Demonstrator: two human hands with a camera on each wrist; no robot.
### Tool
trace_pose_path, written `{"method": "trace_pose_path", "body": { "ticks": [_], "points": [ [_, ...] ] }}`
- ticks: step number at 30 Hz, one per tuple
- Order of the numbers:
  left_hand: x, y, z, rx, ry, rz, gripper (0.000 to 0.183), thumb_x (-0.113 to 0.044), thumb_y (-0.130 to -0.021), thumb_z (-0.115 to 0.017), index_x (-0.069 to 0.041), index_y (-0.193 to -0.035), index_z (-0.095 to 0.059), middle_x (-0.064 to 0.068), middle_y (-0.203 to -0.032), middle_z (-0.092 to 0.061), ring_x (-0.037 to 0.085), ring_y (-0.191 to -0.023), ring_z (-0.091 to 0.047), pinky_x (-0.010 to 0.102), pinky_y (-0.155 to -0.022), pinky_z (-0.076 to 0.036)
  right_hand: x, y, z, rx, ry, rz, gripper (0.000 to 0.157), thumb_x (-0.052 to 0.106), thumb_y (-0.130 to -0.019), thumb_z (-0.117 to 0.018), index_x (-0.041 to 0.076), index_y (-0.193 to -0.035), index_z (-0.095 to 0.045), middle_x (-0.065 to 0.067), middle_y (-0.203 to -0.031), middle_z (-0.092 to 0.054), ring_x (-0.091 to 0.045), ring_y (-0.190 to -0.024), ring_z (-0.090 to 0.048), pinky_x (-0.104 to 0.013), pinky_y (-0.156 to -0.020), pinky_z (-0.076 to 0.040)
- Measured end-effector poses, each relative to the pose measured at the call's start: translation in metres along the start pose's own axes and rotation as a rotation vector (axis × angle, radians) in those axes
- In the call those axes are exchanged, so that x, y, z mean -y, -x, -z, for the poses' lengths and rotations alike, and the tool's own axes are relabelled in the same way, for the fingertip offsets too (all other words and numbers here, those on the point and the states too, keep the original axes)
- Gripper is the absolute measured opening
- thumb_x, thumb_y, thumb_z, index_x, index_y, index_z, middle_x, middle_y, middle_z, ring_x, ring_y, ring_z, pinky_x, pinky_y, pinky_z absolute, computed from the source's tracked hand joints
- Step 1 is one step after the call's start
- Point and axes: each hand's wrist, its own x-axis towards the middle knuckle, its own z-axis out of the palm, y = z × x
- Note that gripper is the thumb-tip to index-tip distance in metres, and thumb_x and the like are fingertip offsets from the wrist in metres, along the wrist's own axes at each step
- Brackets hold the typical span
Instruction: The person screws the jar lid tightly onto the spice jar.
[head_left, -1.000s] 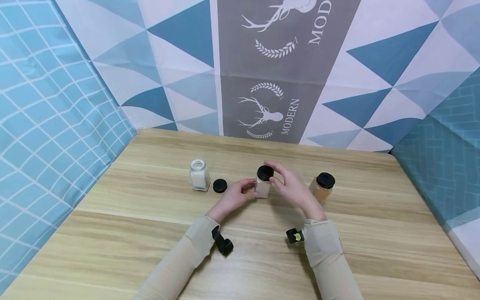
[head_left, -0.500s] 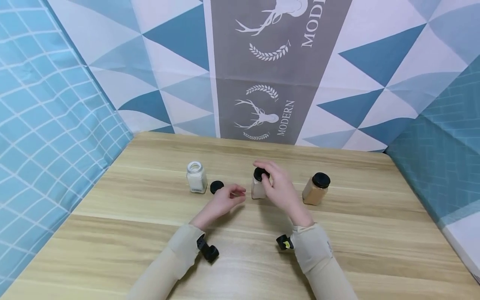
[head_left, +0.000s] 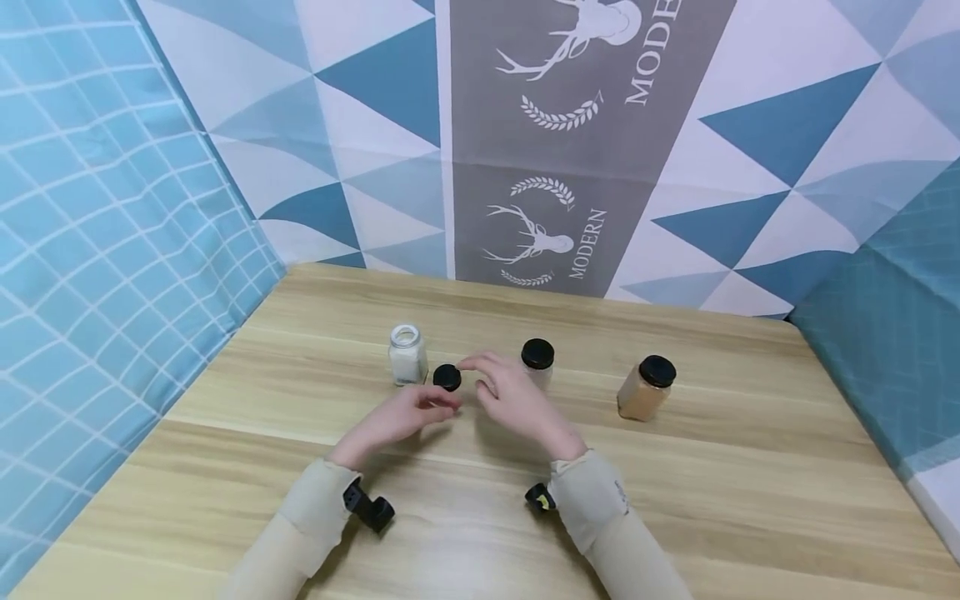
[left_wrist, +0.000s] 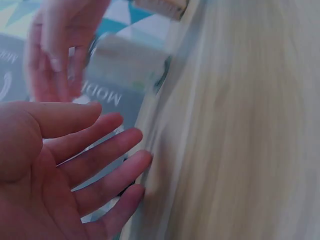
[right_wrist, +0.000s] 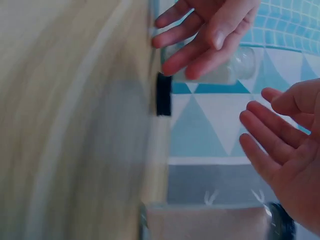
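Observation:
My left hand [head_left: 405, 417] hovers just in front of a loose black lid [head_left: 447, 377], its fingers relaxed and holding nothing. The lid lies on the table beside an uncapped glass jar [head_left: 408, 360] of white contents. My right hand [head_left: 513, 398] is between that lid and a pale-filled jar [head_left: 537, 357] with a black lid on, partly hiding this jar. In the right wrist view the fingers [right_wrist: 267, 135] of the right hand are spread, apart from the capped jar [right_wrist: 210, 222]. In the left wrist view the fingers [left_wrist: 105, 155] of the left hand are loosely extended.
A jar with orange-brown contents [head_left: 645, 392] and a black lid stands to the right. The wood-grain table [head_left: 735, 467] meets patterned cloth [head_left: 525, 150] at the back and sides. Both wrists wear small black cameras [head_left: 369, 507].
Both hands have left the middle jar. The left hand withdrew leftwards, to the loose lid; the right hand released the jar's lid and moved left. The jars stayed in place.

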Motion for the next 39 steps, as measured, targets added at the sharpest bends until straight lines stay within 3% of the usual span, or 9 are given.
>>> {"method": "trace_pose_path", "body": {
  "ticks": [4, 7, 12, 16, 20, 25, 28, 31, 39],
  "points": [
    [0.007, 0.01, 0.023, 0.053, -0.038, 0.049, 0.027, -0.027, -0.089, -0.057, -0.009, -0.107, -0.066, 0.004, -0.103, -0.066, 0.015, -0.089, -0.057, 0.033, -0.076, -0.045, -0.002, -0.008, -0.012, 0.02, -0.011, -0.074, 0.033, 0.007, -0.088, -0.052, 0.012, -0.12, -0.057, -0.002, -0.122, -0.056, -0.019, -0.117, -0.049, -0.034, -0.1, -0.039],
    [0.011, 0.017, 0.041, 0.048, -0.108, 0.116, 0.026, -0.032, -0.088, -0.057, -0.012, -0.101, -0.068, 0.001, -0.096, -0.065, 0.014, -0.086, -0.054, 0.032, -0.076, -0.044, -0.002, -0.016, -0.021, 0.037, -0.013, -0.117, 0.032, 0.01, -0.088, -0.054, 0.011, -0.121, -0.056, -0.006, -0.123, -0.056, -0.021, -0.118, -0.048, -0.035, -0.101, -0.037],
    [0.017, 0.025, 0.063, -0.045, -0.134, 0.215, 0.025, -0.028, -0.088, -0.057, -0.006, -0.096, -0.066, 0.007, -0.082, -0.06, 0.018, -0.074, -0.049, 0.029, -0.065, -0.04, -0.002, -0.029, -0.031, 0.073, -0.012, -0.125, 0.038, 0.01, -0.087, -0.054, 0.009, -0.125, -0.053, -0.008, -0.128, -0.052, -0.023, -0.123, -0.043, -0.036, -0.104, -0.033],
    [0.024, 0.021, 0.067, -0.112, -0.072, 0.28, 0.035, -0.026, -0.09, -0.055, 0.001, -0.113, -0.058, 0.015, -0.096, -0.062, 0.022, -0.084, -0.055, 0.029, -0.07, -0.044, -0.006, -0.038, -0.039, 0.13, -0.011, -0.129, 0.047, 0.008, -0.084, -0.052, 0.007, -0.13, -0.046, -0.01, -0.133, -0.045, -0.023, -0.126, -0.038, -0.035, -0.106, -0.031],
    [0.036, 0.013, 0.067, -0.126, 0.085, 0.245, 0.049, -0.021, -0.091, -0.053, 0.006, -0.13, -0.041, 0.024, -0.122, -0.052, 0.03, -0.105, -0.054, 0.036, -0.086, -0.047, -0.008, -0.044, -0.045, 0.185, 0.017, -0.16, 0.05, 0.01, -0.085, -0.053, 0.006, -0.133, -0.042, -0.011, -0.137, -0.043, -0.024, -0.129, -0.035, -0.035, -0.107, -0.028],
    [0.05, 0.008, 0.071, -0.141, 0.184, 0.143, 0.056, -0.012, -0.088, -0.056, 0.005, -0.136, -0.031, 0.026, -0.135, -0.039, 0.039, -0.122, -0.041, 0.05, -0.102, -0.031, -0.006, -0.05, -0.047, 0.236, 0.069, -0.12, 0.052, 0.008, -0.085, -0.056, 0.007, -0.135, -0.041, -0.009, -0.137, -0.044, -0.023, -0.129, -0.038, -0.033, -0.107, -0.029],
    [0.057, 0.007, 0.072, -0.152, 0.201, 0.103, 0.06, -0.012, -0.087, -0.057, 0.002, -0.138, -0.029, 0.025, -0.137, -0.038, 0.04, -0.124, -0.039, 0.052, -0.106, -0.024, -0.006, -0.052, -0.049, 0.253, 0.099, -0.102, 0.052, 0.005, -0.084, -0.058, 0.008, -0.134, -0.043, -0.008, -0.136, -0.046, -0.021, -0.127, -0.041, -0.031, -0.106, -0.03],
    [0.06, 0.006, 0.071, -0.151, 0.192, 0.081, 0.058, -0.014, -0.087, -0.058, 0.002, -0.137, -0.033, 0.025, -0.134, -0.041, 0.039, -0.122, -0.041, 0.052, -0.105, -0.025, -0.006, -0.053, -0.05, 0.241, 0.114, -0.117, 0.048, 0.004, -0.084, -0.06, 0.008, -0.13, -0.048, -0.008, -0.131, -0.051, -0.021, -0.123, -0.045, -0.031, -0.104, -0.034],
    [0.061, 0.0, 0.066, -0.175, 0.185, 0.09, 0.052, -0.018, -0.088, -0.058, 0.002, -0.133, -0.04, 0.025, -0.132, -0.044, 0.039, -0.121, -0.041, 0.051, -0.105, -0.025, -0.009, -0.055, -0.051, 0.215, 0.138, -0.13, 0.045, 0.003, -0.078, -0.068, 0.007, -0.121, -0.055, -0.008, -0.121, -0.058, -0.023, -0.114, -0.052, -0.033, -0.1, -0.039]
  ]
}}
